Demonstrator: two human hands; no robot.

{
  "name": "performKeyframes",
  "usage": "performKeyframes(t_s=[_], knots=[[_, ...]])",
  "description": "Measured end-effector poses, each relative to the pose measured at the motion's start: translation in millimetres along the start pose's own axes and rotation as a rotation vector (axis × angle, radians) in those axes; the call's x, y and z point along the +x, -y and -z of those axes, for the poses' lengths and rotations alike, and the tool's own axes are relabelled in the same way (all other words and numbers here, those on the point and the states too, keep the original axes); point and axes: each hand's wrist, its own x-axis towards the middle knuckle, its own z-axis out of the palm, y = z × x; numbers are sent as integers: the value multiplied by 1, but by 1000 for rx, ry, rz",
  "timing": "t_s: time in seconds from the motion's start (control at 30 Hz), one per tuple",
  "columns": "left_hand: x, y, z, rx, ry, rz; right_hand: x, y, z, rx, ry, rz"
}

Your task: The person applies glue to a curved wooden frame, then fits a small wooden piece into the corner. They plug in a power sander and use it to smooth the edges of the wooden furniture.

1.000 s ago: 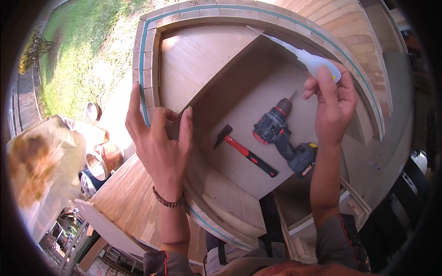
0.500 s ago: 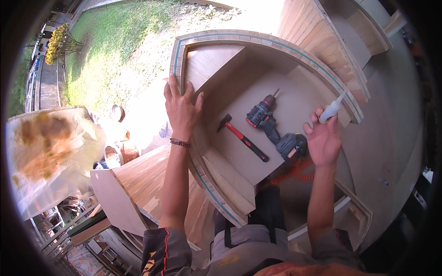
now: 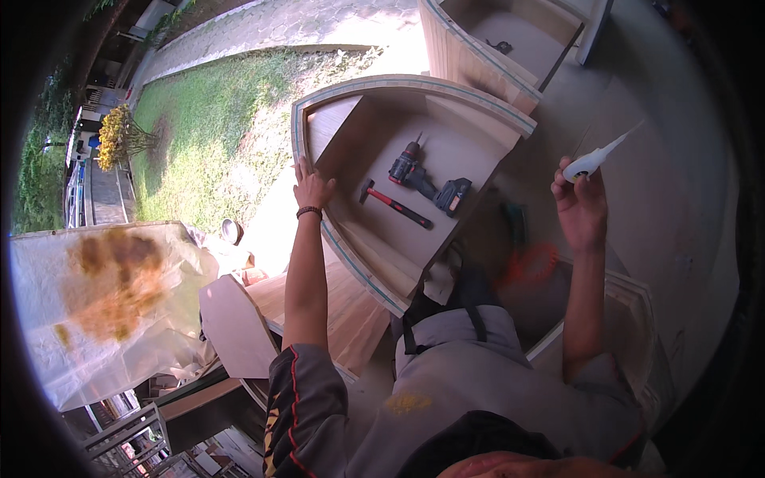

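In front of me a boat-shaped wooden case has a teal line running along its rim. My left hand lies on the left side of that rim, its fingers stretched out and holding nothing. Raised to the right of the case, my right hand is closed around a white squeeze bottle, whose long thin nozzle points up and to the right. Inside the case lie a dark cordless drill and, left of it, a hammer with a red and black handle.
Another curved wooden case stands behind. A wooden panel piece is at my lower left, beside a stained plastic-covered surface. An orange coiled hose hangs near my legs. Grass lies beyond on the left.
My right hand has lifted the squeeze bottle away from the rim, out to the right. My left hand stays on the rim. The view has shifted, showing more of the surroundings.
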Motion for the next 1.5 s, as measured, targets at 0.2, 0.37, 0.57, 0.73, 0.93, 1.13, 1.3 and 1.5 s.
performKeyframes(t_s=[0.2,0.37,0.57,0.73,0.93,1.13,1.3,1.5], knots=[[-97,-35,-29,-106,-302,-223,-92,22,20,-218,-224,18],[-217,-76,-45,-259,-132,-354,-159,-3,16,-367,-390,16],[-295,-82,-75,-324,-314,-483,-198,-29,-30,-367,-418,-33],[-296,-80,-77,-280,-329,-465,-224,-31,-52,-490,-390,35],[-289,-85,-79,-203,-296,-522,-284,-21,-50,-511,-560,66],[-267,-74,-78,-74,-254,-695,-323,-24,-50,-575,-655,136],[-275,-88,-77,-177,-317,-763,-358,-2,-33,-808,-803,351],[-278,-92,-74,-173,-266,-746,-398,29,36,-1065,-1186,286]])
